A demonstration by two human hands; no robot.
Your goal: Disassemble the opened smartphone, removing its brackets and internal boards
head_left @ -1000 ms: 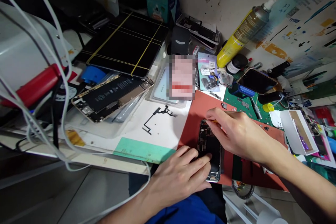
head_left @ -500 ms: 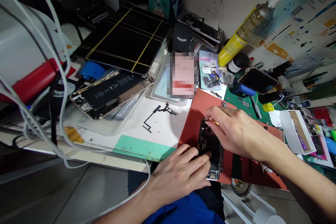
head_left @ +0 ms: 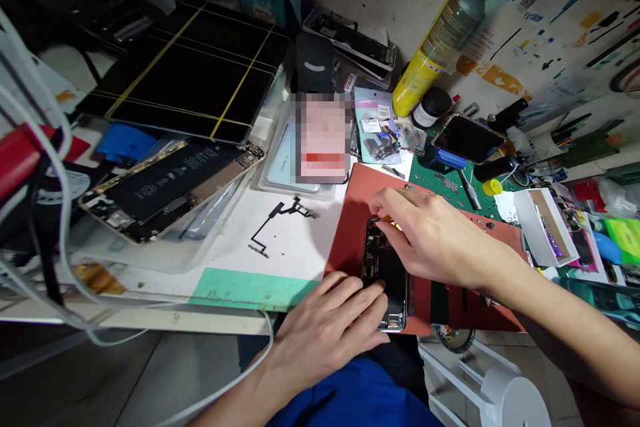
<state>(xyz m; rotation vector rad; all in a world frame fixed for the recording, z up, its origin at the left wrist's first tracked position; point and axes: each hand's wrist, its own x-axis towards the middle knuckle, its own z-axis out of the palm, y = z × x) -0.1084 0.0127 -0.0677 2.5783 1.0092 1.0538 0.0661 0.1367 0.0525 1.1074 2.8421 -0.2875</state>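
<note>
An opened phone body (head_left: 385, 267) with bare circuitry lies on a red mat (head_left: 357, 213) at the desk's near edge. My left hand (head_left: 330, 327) rests flat on its lower end, fingers stretched over it and pressing it down. My right hand (head_left: 430, 233) hovers over its upper end, fingers pinched around a thin tool with a yellow part (head_left: 393, 221) whose tip touches the phone's top edge. Much of the phone's right side is hidden under this hand.
A black flex cable (head_left: 275, 227) lies on white paper left of the mat. Further left sits an opened phone with its battery (head_left: 165, 183) and a dark tablet (head_left: 185, 77). A yellow spray can (head_left: 435, 40), a black phone (head_left: 467, 139) and small parts crowd the back right. White cables (head_left: 60, 213) hang at left.
The view has shifted, so everything sits a little further left and higher. Both hands keep their hold on the phone; the right hand's tool stays at the phone's top edge.
</note>
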